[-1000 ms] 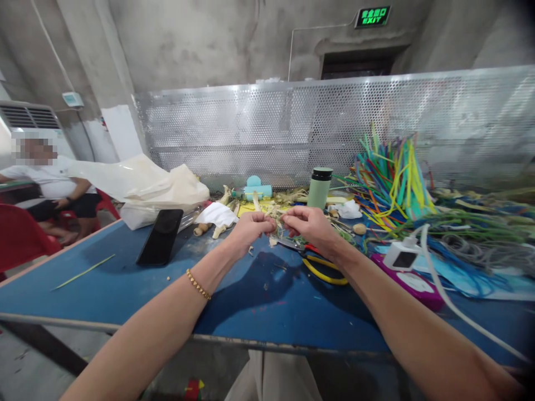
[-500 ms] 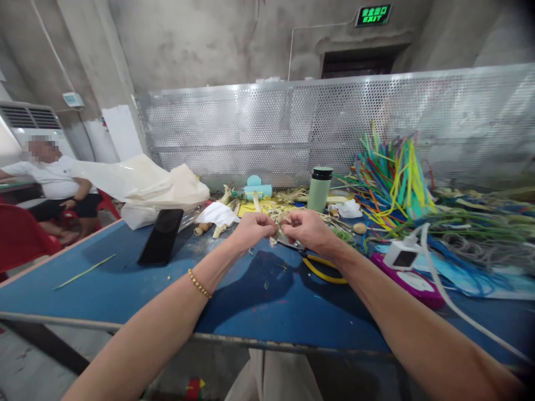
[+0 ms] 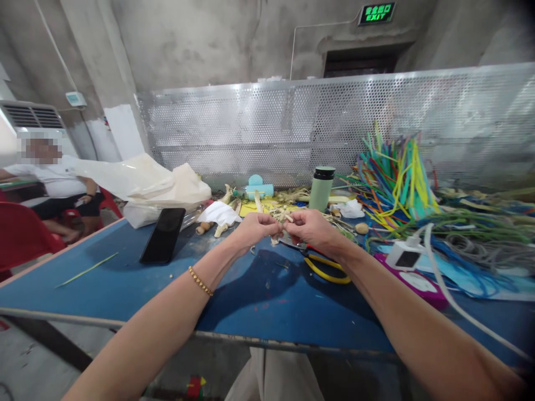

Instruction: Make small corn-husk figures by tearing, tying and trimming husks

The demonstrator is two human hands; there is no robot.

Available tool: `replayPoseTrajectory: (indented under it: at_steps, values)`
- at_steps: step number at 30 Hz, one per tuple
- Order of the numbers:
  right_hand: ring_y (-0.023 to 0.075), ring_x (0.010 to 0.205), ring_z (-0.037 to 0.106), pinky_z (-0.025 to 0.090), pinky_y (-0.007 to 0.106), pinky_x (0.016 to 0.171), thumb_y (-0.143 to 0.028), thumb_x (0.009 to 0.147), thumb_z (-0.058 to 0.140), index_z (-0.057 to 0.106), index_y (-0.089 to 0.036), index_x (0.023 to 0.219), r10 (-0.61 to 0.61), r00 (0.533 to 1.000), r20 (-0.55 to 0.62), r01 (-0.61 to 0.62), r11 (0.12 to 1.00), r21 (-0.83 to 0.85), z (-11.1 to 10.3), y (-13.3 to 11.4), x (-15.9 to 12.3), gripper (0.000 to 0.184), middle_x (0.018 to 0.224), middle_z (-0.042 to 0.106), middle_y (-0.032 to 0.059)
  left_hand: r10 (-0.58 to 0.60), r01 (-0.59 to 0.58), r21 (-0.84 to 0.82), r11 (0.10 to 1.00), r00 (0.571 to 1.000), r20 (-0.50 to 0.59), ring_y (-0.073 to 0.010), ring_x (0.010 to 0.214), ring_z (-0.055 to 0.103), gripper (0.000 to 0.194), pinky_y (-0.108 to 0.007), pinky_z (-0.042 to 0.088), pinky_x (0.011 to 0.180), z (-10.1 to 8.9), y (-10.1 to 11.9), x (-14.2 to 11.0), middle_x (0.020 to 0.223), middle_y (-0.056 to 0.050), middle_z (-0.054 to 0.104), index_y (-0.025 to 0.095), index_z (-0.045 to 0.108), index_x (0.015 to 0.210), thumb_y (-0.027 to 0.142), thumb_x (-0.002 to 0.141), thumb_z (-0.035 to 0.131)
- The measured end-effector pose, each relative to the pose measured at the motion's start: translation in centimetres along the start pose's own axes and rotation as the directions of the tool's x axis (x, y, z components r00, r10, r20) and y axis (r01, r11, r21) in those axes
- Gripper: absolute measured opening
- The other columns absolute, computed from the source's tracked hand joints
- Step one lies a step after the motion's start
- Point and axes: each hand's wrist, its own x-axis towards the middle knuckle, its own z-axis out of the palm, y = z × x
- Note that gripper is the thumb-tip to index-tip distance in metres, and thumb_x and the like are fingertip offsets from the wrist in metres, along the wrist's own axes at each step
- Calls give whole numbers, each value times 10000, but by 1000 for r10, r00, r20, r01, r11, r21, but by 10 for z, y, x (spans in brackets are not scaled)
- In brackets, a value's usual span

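So the table (image 3: 267, 314) is blue, scuffed and speckled with crumbs, and pretty crowded along the back. Both hands are up over the middle of it: left hand (image 3: 263, 227) and right hand (image 3: 307, 227) almost meet, thumb and fingertips pinched together on each. Whatever's in the pinch is too small to make out. Scissors (image 3: 328, 276) with yellow handles lie on the table just under the right hand. Pale straw (image 3: 281, 213) is heaped behind the fingers, with a green flask (image 3: 321, 192) standing nearby. Right side's a riot of coloured strips (image 3: 413, 186); left has a phone (image 3: 164, 234) by a whitish bag (image 3: 167, 192). Behind it all there's a perforated metal panel (image 3: 234, 128), then raw grey wall (image 3: 188, 44) and a lit exit sign (image 3: 377, 13). Someone in a white shirt (image 3: 62, 181) sits off left near a red chair (image 3: 27, 234).
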Motion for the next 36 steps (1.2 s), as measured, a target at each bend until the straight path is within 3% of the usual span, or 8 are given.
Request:
replayPoseTrajectory:
  at_steps: [3,8,17,20,23,26,31,36]
  values:
    - [91,434,466,334,207,434,-257,727,581,552,-160,589,-12,1000,-5,12,1000,0,-1,-2,-1,172,462,559,-11,8,-7,-51,999,1000,19,-91,578,521,109,-237,392,611,0,0,-1,613,-27,640,116,663,654,224,658,678]
    - [99,447,475,362,221,456,-286,740,571,540,-165,561,-6,1000,-8,6,1000,-4,-1,-10,-4,218,470,564,4,11,-14,-63,998,998,-57,-86,568,503,70,-237,387,606,0,2,-1,591,-16,621,115,642,630,183,642,650]
    - [90,484,460,350,208,469,-214,653,526,508,-172,618,-58,996,63,60,998,-32,0,0,1,57,517,493,-46,-11,9,-43,999,999,-30,-80,555,484,61,-230,366,601,3,1,0,553,-2,587,115,612,591,160,632,608]
    - [84,493,423,317,211,472,-208,649,513,493,-176,610,-124,992,36,128,979,-157,1,-4,0,54,525,470,-48,5,-4,-63,998,1000,4,-77,553,468,61,-231,360,605,3,0,0,540,7,570,121,599,574,146,629,596]
    - [84,496,374,274,228,475,-209,654,524,465,-182,574,-237,971,-39,205,900,-385,3,-8,-1,103,518,446,-43,16,-13,-81,997,999,40,-80,546,459,72,-238,355,605,1,-3,1,528,8,555,125,590,560,138,631,584]
    - [88,502,372,277,239,492,-199,668,522,467,-182,573,-294,953,-71,224,843,-488,6,-10,-1,111,518,448,-36,23,-11,-134,991,996,83,-86,554,471,81,-245,355,613,-2,-7,3,533,0,552,123,589,561,140,640,578]
    - [90,514,399,302,228,496,-215,682,528,501,-175,617,-278,957,-78,233,903,-360,5,-7,-1,80,545,479,-32,5,36,-258,965,988,154,-89,567,489,57,-252,345,620,-4,-7,3,561,-5,559,118,595,608,151,650,614]
    - [99,519,438,326,226,495,-280,756,508,570,-157,626,-229,973,-36,216,952,-217,-3,-6,0,189,538,509,-19,34,-14,-239,971,996,80,-79,571,466,125,-248,334,609,-6,-7,4,591,-5,559,113,601,629,205,696,651]
